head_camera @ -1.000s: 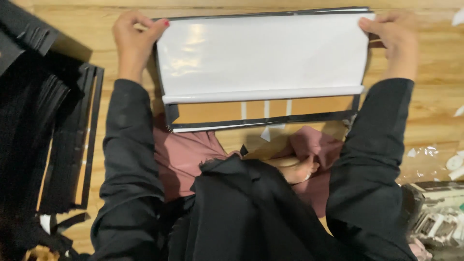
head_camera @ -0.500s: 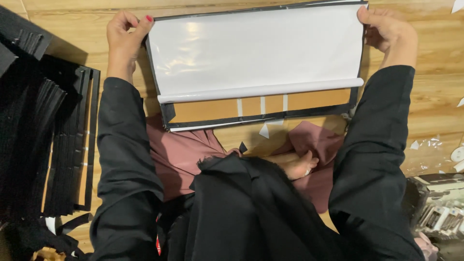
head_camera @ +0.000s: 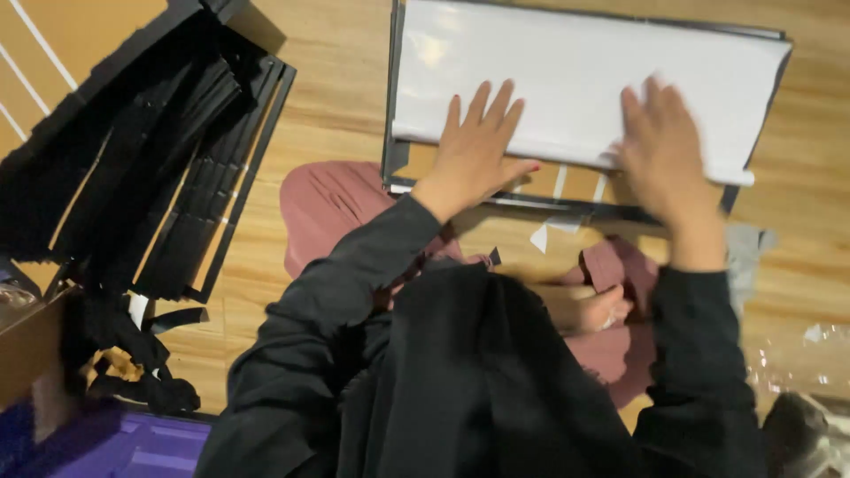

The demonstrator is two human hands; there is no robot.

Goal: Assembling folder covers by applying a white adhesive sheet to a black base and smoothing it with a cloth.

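Note:
A glossy white sheet (head_camera: 567, 80) lies over a black-edged rectangular frame (head_camera: 390, 133) on the wooden floor in front of me. My left hand (head_camera: 478, 146) lies flat, fingers spread, on the sheet's lower edge. My right hand (head_camera: 664, 146), blurred by motion, presses palm-down on the same edge further right. Neither hand grips anything. Below the sheet's edge, brown backing with white strips (head_camera: 575, 184) shows inside the frame. My black sleeves and pink-trousered crossed legs fill the lower part of the view.
A pile of black frames and torn black strips (head_camera: 168, 168) lies on the floor at the left. A cardboard box (head_camera: 31, 354) and a purple surface (head_camera: 133, 447) sit at the lower left. Clear plastic wrap (head_camera: 797, 354) lies at the lower right.
Both hands left the sheet's far top corners and came down flat onto its near edge. The view has shifted, so the frame now sits upper right.

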